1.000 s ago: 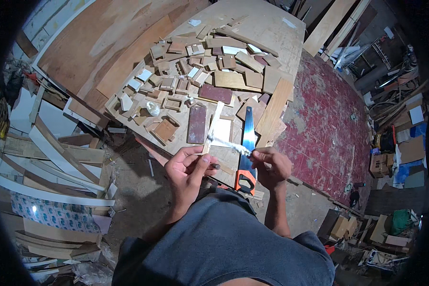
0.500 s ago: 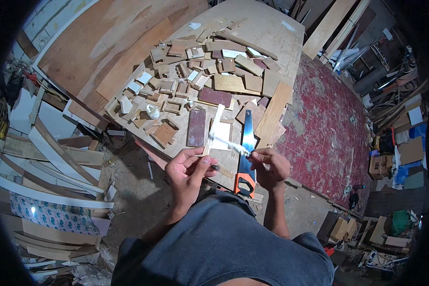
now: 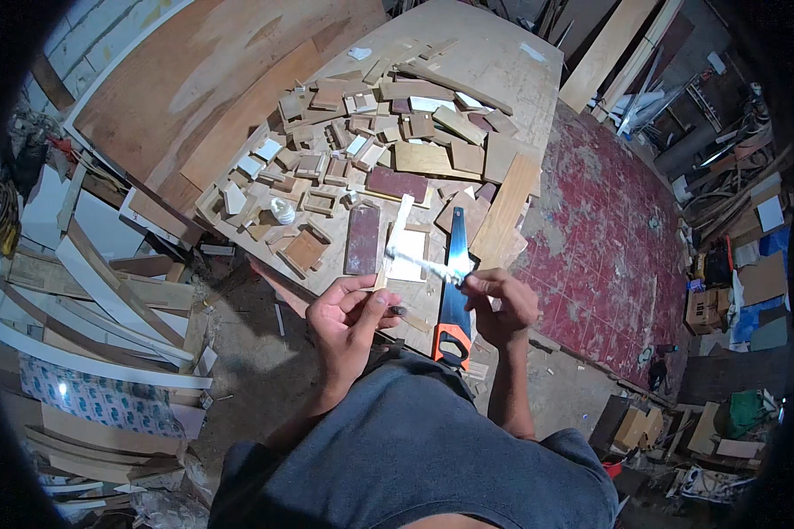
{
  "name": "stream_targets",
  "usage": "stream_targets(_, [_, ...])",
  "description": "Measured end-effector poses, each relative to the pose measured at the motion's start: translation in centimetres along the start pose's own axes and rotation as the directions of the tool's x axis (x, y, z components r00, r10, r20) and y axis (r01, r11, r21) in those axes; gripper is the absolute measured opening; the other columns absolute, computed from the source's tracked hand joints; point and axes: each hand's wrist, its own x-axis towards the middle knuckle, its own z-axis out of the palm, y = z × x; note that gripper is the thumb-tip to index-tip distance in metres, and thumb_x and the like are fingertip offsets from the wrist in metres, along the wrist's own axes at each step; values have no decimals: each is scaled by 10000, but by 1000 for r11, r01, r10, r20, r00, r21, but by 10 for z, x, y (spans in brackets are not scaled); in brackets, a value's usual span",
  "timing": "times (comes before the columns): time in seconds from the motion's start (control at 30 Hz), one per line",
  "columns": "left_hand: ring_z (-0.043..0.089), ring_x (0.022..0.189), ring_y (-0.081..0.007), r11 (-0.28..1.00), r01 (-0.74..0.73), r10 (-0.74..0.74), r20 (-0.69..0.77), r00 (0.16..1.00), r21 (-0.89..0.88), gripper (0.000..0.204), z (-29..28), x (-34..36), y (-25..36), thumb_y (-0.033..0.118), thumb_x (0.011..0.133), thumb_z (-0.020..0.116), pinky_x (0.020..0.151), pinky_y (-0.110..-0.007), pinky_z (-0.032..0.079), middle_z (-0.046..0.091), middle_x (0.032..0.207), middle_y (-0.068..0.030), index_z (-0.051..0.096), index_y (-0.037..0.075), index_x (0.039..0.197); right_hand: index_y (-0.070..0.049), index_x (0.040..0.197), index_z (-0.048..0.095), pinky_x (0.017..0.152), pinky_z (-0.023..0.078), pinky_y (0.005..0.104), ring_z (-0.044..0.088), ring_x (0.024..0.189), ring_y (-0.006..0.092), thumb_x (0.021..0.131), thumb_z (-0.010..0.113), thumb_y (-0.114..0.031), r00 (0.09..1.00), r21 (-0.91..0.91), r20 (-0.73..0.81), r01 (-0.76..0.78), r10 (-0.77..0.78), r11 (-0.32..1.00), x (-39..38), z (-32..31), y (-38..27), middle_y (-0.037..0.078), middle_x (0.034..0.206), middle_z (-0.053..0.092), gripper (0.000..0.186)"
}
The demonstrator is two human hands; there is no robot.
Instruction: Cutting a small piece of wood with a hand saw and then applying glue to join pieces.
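Note:
My left hand (image 3: 346,319) pinches the lower end of a narrow pale wooden strip (image 3: 403,219), which points away from me and looks white along its upper part. A small dark round-ended thing (image 3: 398,311) sticks out beside the fingers of that hand. In my right hand (image 3: 503,309), thumb and fingers close on a thin whitish stick (image 3: 422,265); its far end meets the strip, and its exact kind is not clear. Between the hands, a handsaw (image 3: 454,295) with an orange and black handle lies near the table's edge. A maroon board (image 3: 363,240) is left of the strip.
Many small wooden boxes and offcuts (image 3: 326,167) cover the middle of the table (image 3: 494,53). A crumpled clear plastic thing (image 3: 282,210) sits among them. A long brown board (image 3: 507,212) lies at right. Curved white-edged panels (image 3: 106,291) are stacked at left, beyond the table.
The whitish stick's far end has shifted slightly along the strip toward me. Both hands stay nearly in place, and the view has moved a little.

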Motion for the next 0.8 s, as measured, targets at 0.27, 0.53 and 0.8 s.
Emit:
stream_targets(0.27, [696, 756, -168, 1000, -13, 13, 4, 1000, -1, 209, 2, -3, -2, 48, 929, 614, 642, -263, 606, 698, 885, -187, 552, -88, 1075, 3, 886, 649, 486, 534, 274, 691, 645, 178, 758, 671, 134, 999, 11, -21, 50, -50, 999, -3, -11, 2, 132, 792, 698, 184])
stream_targets(0.53, [698, 773, -171, 999, -34, 34, 9, 999, 3, 209, 8, -9, 2, 44, 913, 633, 615, -258, 604, 697, 878, -175, 563, -86, 1062, 14, 893, 646, 484, 532, 260, 686, 644, 173, 785, 665, 127, 980, 20, -199, -23, 26, 1000, 2, -3, 19, 152, 821, 695, 157])
stream_targets(0.8, [694, 768, -166, 1000, -3, 3, -29, 1000, 5, 222, 2, -11, 3, 67, 905, 653, 588, -253, 597, 695, 867, -161, 573, -76, 1055, 36, 915, 651, 432, 492, 250, 640, 557, 139, 778, 632, 173, 992, 83, -92, 95, -87, 992, -3, -5, 14, 149, 758, 675, 195])
